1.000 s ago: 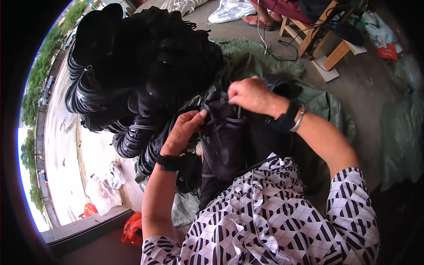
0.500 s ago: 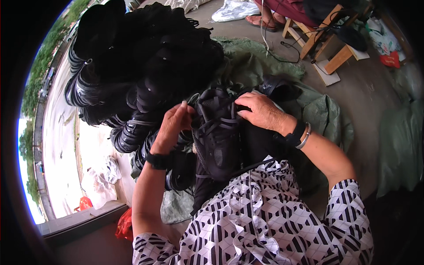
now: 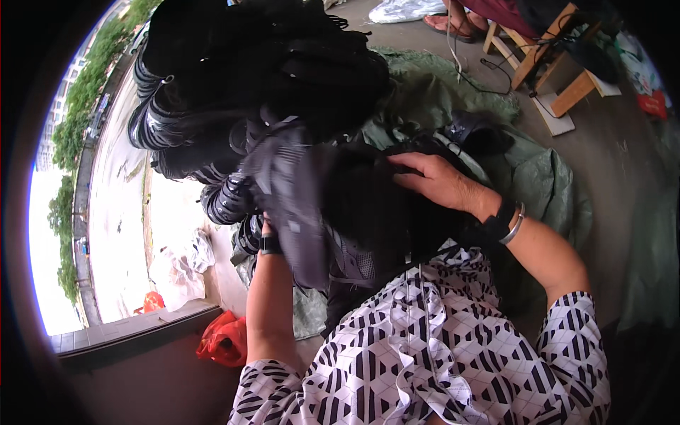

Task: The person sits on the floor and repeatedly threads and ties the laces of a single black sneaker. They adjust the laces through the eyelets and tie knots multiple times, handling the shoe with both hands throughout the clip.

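Note:
A dark grey and black shoe upper (image 3: 294, 205), smeared by motion, is raised at the left of my lap. My left hand (image 3: 267, 225) is behind it and almost wholly covered; the upper appears to be in its grasp, though the fingers are hidden. Another dark mesh upper (image 3: 355, 263) shows on my lap, partly covered by the moving one. My right hand (image 3: 443, 183) lies over dark material (image 3: 368, 188) on my lap, fingers stretched out and a little apart. What lies under its fingertips is too dark to make out.
A big heap of black shoe uppers (image 3: 234, 78) rises at front left. Green sheeting (image 3: 542, 177) covers the floor, with a dark piece (image 3: 478, 133) on it. Far right are a wooden stool (image 3: 528, 67), cables and another person's sandalled feet (image 3: 453, 27). Red bag (image 3: 225, 338) lies left.
The shoe upper between my hands has swung left and up, covering my left hand. My right hand has come off it and rests on dark material. The view has shifted slightly.

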Motion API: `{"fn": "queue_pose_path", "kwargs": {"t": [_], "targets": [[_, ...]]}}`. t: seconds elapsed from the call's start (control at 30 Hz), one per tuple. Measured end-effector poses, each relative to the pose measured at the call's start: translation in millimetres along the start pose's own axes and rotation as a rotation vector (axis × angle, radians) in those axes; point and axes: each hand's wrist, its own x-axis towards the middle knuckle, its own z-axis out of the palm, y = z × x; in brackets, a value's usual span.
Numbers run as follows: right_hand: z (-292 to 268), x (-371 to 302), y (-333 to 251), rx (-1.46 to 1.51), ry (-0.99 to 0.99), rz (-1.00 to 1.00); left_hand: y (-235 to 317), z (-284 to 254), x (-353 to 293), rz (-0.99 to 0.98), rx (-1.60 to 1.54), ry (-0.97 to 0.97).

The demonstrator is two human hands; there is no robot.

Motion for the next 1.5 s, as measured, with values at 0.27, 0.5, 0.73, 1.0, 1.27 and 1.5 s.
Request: {"fn": "queue_pose_path", "kwargs": {"t": [0.27,0.5,0.73,1.0,1.27,1.5], "targets": [[-12.5,8.1,-8.7,0.078,-0.101,0.057,11.1,-28.9,-18.4,0.232,0.312,-0.015],[-5.0,58.0,-43.0,0.104,-0.174,0.43,33.2,-94.2,-51.6,0.964,2.824,0.525],[-70.5,42.2,-6.1,0.611,-0.226,0.029,26.3,-126.5,-69.6,1.085,3.029,0.638],[-106.2,35.3,-7.9,0.397,0.045,-0.032,2.5,42.0,-5.1,0.168,0.565,0.046],[-45.6,61.2,-26.8,-0.161,-0.034,0.229,-18.0,57.8,14.0,-0.17,0.596,-0.063],[-37.4,85.3,-8.1,-0.647,-0.059,0.047,-7.3,83.4,-0.9,0.193,1.003,0.061]]}}
